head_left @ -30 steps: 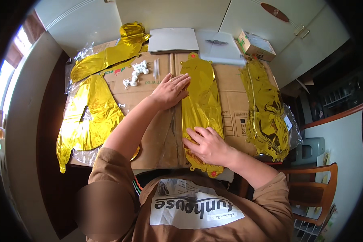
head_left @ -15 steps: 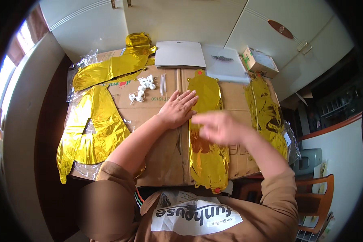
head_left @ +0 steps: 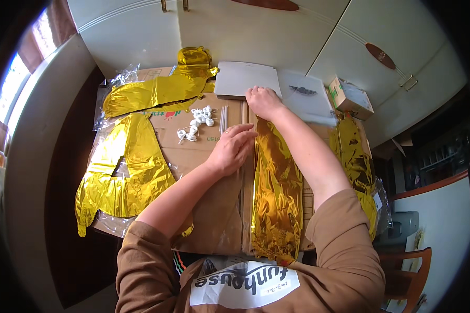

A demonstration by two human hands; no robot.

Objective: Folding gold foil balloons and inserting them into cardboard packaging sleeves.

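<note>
A long, flat gold foil balloon (head_left: 278, 193) lies lengthwise down the middle of the cardboard, its surface wrinkled. At its far end my right hand (head_left: 265, 102) is closed, knuckles up, over the balloon's tip, which it hides; the fingers reach the front edge of a white box. Beside the balloon's upper left edge rests my left hand (head_left: 233, 148). Its fingers are stretched out and slightly bent, with the tips at the foil's edge. Nothing shows in that hand.
Flattened cardboard (head_left: 214, 208) covers the table. More gold foil balloons lie left (head_left: 136, 180), far left (head_left: 156, 94) and right (head_left: 352, 156). White ribbon rolls (head_left: 196, 125) and thin clear sticks (head_left: 223, 120) sit near my left hand. Behind stand a white box (head_left: 245, 78) and a small carton (head_left: 350, 98).
My right hand has moved away from me, from mid-balloon to its far end. The balloon's smooth foil is now crinkled. My left hand stays beside it, slightly lower. The view has shifted a little.
</note>
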